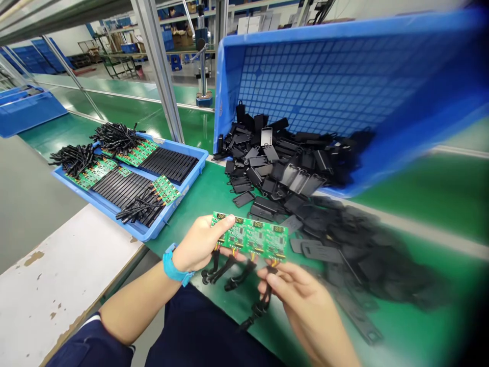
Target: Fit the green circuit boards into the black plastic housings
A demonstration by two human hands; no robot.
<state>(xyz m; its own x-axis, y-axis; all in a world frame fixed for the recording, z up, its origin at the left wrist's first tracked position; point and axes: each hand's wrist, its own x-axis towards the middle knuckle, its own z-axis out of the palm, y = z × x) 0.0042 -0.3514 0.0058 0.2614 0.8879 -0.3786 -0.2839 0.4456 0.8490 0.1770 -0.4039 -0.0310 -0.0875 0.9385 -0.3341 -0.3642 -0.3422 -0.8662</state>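
Observation:
My left hand (202, 242), with a blue band at the wrist, grips the left end of a green circuit board panel (255, 237), thumb on top. The panel is made of several joined boards, each with a small digit display. Black cables (229, 270) on coloured wires hang from its near edge. My right hand (292, 285) pinches the rightmost black cable (263, 300) just below the panel. Beyond the panel, black plastic casings (263, 176) lie heaped on the green bench and spill from a tipped blue crate.
The large blue crate (305, 86) lies on its side at the back right. To the left, a blue tray (147, 235) holds more circuit boards (166, 189) with cables and dark slotted inserts (170, 164). A metal post (158, 66) rises behind the tray. More casings (367, 255) lie blurred at right.

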